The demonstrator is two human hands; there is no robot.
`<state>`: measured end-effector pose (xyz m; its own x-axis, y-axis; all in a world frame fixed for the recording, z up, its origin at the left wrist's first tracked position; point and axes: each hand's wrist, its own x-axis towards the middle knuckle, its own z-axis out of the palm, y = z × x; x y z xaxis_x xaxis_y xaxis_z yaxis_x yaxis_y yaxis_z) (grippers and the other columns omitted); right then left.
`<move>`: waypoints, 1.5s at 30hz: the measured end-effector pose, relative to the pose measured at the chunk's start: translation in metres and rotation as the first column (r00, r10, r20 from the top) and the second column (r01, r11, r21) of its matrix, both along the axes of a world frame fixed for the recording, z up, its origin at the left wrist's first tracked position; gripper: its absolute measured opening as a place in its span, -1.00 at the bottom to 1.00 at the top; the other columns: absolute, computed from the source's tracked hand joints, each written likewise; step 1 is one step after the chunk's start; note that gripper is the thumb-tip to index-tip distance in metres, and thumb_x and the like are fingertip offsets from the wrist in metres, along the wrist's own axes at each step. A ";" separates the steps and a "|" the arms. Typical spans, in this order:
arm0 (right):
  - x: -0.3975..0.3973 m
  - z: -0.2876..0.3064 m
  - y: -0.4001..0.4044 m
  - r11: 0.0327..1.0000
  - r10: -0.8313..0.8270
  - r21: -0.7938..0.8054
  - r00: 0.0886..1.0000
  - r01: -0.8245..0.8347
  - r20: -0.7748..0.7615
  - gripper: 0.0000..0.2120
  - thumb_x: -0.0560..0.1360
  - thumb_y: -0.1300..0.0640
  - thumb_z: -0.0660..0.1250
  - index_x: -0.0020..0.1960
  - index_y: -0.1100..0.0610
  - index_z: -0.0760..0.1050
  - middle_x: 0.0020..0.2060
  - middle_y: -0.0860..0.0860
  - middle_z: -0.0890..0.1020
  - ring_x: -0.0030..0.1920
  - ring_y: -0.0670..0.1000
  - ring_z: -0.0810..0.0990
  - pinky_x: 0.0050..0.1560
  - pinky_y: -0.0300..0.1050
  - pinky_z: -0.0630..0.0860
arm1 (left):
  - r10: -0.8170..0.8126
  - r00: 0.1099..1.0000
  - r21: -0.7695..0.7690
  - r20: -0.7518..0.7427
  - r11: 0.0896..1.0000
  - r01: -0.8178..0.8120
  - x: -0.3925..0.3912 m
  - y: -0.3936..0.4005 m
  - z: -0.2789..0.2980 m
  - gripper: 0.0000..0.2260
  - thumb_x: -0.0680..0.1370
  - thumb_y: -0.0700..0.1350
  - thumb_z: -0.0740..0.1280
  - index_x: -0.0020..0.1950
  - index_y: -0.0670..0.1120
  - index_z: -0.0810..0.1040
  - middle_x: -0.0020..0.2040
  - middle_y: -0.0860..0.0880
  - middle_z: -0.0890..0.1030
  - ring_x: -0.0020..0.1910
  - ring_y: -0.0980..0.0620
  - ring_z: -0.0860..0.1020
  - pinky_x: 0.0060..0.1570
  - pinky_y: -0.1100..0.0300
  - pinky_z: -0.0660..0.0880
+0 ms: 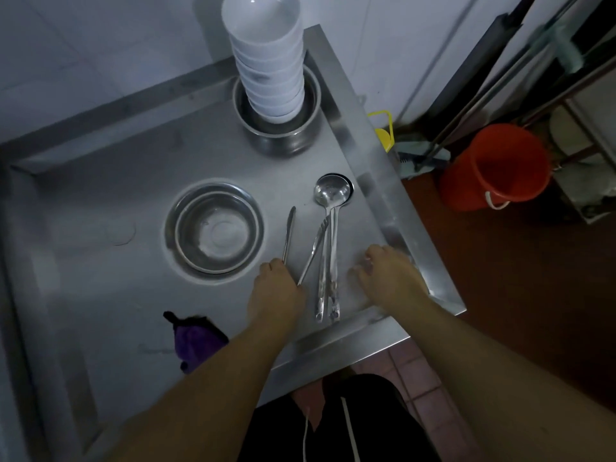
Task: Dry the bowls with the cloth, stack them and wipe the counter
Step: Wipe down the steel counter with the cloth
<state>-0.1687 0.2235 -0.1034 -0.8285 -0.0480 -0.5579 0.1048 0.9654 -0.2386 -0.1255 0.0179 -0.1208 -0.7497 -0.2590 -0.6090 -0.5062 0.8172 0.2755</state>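
A tall stack of white bowls (270,61) stands inside a steel pot (283,138) at the back of the steel counter (100,261). Two nested steel bowls (215,231) sit mid-counter. A purple cloth (196,341) lies near the front edge, partly hidden by my left forearm. My left hand (278,291) grips the near ends of a slim utensil (288,233) and a fork (315,245) that lie on the counter. To their right, my right hand (390,278) rests on the counter with bent fingers and holds nothing.
Two steel ladles (331,195) lie between my hands, handles toward me. The counter's raised rim (376,168) runs along the right. On the floor beyond it stand an orange bucket (496,165), a yellow item (383,135) and mop handles (483,95).
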 end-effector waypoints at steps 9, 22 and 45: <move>0.002 0.001 0.005 0.996 -0.039 -0.078 0.999 0.037 -0.026 -0.74 0.63 -0.02 0.30 0.23 0.10 0.55 0.16 0.11 0.61 0.15 0.17 0.58 0.07 0.01 0.56 | 0.094 0.994 0.027 -0.047 0.995 -0.092 -0.004 0.018 -0.012 -0.52 0.55 0.02 0.50 0.33 -0.13 0.39 0.29 -0.14 0.45 0.24 -0.22 0.52 0.16 -0.10 0.51; 0.025 0.024 -0.092 0.959 0.102 -0.247 0.981 -0.141 -0.165 -0.74 0.60 0.10 0.34 0.24 0.19 0.57 0.10 0.15 0.60 0.19 0.20 0.50 0.16 0.15 0.52 | 0.064 0.997 0.001 -0.053 0.998 -0.064 0.036 -0.051 0.010 -0.49 0.60 0.11 0.39 0.45 -0.11 0.39 0.38 -0.13 0.44 0.35 -0.18 0.45 0.23 -0.12 0.52; 0.170 -0.070 -0.253 0.836 0.431 -0.131 0.785 -0.533 -0.445 -0.52 0.65 0.13 0.26 0.55 0.15 0.44 0.58 0.16 0.38 0.57 0.33 0.31 0.38 0.29 0.48 | 0.161 0.955 -0.192 -0.248 0.958 -0.212 0.221 -0.347 0.029 -0.70 0.70 -0.06 0.24 0.37 -0.14 0.59 0.25 -0.13 0.64 0.18 -0.17 0.59 0.19 -0.09 0.52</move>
<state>0.0011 -0.0291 -0.1730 -0.8009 -0.5867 -0.1197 -0.5074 0.7711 -0.3847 0.0960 -0.3290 -0.0923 -0.7870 -0.5129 -0.3428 -0.5996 0.7666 0.2297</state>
